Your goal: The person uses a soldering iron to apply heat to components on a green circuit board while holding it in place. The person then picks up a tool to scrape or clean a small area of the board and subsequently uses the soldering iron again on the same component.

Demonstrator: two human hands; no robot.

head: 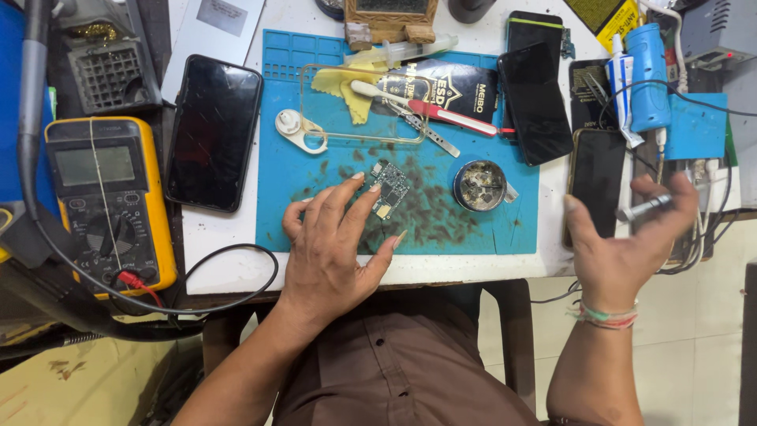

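- While it lies on the stained blue mat (315,205), the small circuit board (389,188) sits just beyond the fingertips of the left hand (335,248).
- That hand rests flat on the mat's near edge, fingers spread, two of them touching or almost touching the board; which, I cannot tell.
- The right hand (623,244) is raised off the table's right edge, blurred, its fingers curled around a small metal tool (645,208).
- A round metal tin (481,185) stands on the mat, near the board.
- A clear phone case (364,102) lies farther back.
- A dark phone (214,131) lies left of the mat, beside a yellow multimeter (106,201).
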